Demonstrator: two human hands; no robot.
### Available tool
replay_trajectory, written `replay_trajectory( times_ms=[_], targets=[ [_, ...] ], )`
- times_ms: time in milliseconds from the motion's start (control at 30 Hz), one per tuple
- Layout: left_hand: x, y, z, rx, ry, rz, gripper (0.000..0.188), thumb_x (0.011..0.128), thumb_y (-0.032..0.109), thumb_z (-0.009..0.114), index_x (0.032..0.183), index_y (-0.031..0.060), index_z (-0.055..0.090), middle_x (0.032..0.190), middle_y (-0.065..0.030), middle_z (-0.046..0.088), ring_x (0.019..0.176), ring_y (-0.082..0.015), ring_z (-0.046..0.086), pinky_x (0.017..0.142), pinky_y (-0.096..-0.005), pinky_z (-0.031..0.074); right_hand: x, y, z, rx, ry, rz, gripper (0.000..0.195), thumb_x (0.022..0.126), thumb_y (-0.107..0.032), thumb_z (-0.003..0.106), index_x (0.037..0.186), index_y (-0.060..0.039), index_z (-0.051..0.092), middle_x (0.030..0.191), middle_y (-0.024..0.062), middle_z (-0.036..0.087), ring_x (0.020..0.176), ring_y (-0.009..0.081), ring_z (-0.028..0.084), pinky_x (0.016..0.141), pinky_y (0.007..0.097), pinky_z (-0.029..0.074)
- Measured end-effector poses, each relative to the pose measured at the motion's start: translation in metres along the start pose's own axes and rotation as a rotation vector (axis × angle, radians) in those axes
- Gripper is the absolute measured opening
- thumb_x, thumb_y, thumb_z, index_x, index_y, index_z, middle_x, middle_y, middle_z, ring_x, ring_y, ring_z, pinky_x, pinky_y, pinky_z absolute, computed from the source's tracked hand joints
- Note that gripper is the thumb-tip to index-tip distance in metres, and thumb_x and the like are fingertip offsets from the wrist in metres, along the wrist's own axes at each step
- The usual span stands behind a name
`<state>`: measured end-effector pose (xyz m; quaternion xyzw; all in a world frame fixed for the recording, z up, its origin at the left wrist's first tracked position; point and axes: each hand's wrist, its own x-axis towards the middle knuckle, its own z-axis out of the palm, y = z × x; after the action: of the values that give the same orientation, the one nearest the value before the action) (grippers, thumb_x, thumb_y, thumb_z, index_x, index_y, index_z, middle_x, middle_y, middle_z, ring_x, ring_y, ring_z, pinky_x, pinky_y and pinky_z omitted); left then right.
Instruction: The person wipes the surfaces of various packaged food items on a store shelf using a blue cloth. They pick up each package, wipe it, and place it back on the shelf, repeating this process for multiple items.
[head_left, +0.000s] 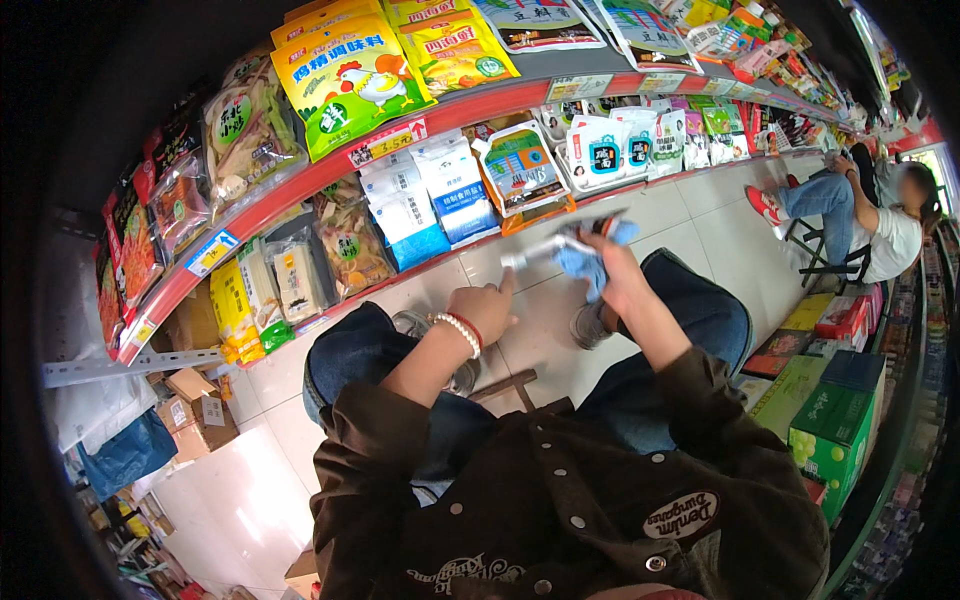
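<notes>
My right hand (619, 270) grips a blue cloth (585, 270) together with a blurred, shiny spouted pouch (544, 247). The pouch's pale spout end points left, towards my left hand (484, 311). That hand wears bead bracelets, and its index finger reaches up close to the spout; contact is unclear. Just beyond, on the bottom shelf, an orange-edged spouted pouch (523, 169) leans upright. Beside it are blue-and-white salt packets (457, 191) on the left and white pouches (596, 154) on the right.
A red-edged upper shelf (480, 116) holds yellow seasoning bags (349, 79) and overhangs the lower packets. To the right a person (885, 217) sits on a folding stool. Boxes (832, 420) stand at my right, a cardboard box (199, 412) at my left.
</notes>
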<state>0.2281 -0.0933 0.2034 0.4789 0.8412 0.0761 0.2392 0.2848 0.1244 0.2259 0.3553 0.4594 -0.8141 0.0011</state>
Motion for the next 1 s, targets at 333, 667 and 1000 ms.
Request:
replay_trajectory(
  times_ms=[333, 667, 1000],
  targets=[
    [0.004, -0.003, 0.0, 0.05, 0.086, 0.007, 0.035, 0.079, 0.031, 0.062, 0.105, 0.008, 0.058, 0.088, -0.0105, 0.061, 0.08, -0.0273, 0.062, 0.07, -0.0395, 0.049, 0.21, 0.025, 0.044, 0.348, 0.012, -0.01, 0.024, 0.086, -0.029, 0.063, 0.09, -0.0055, 0.057, 0.079, 0.0046, 0.064, 0.063, 0.0174, 0.06, 0.052, 0.0277, 0.047],
    [0.004, -0.006, -0.003, 0.01, 0.053, -0.003, 0.036, 0.077, 0.033, 0.064, 0.103, 0.0082, 0.058, 0.087, -0.0103, 0.061, 0.082, -0.0286, 0.062, 0.071, -0.0409, 0.048, 0.191, 0.058, 0.034, -0.021, 0.053, 0.069, 0.02, 0.086, -0.022, 0.062, 0.099, -0.0065, 0.059, 0.086, 0.0036, 0.064, 0.069, 0.0142, 0.062, 0.051, 0.0262, 0.047],
    [0.008, -0.001, 0.003, 0.082, 0.008, -0.006, 0.038, 0.082, 0.036, 0.06, 0.11, 0.0098, 0.058, 0.096, -0.0117, 0.061, 0.09, -0.0289, 0.06, 0.076, -0.0405, 0.047, 0.027, -0.104, 0.072, -0.308, -0.173, -0.243, 0.035, 0.082, -0.028, 0.064, 0.106, -0.0042, 0.059, 0.098, 0.0055, 0.064, 0.089, 0.0155, 0.061, 0.081, 0.0305, 0.048]
  ],
)
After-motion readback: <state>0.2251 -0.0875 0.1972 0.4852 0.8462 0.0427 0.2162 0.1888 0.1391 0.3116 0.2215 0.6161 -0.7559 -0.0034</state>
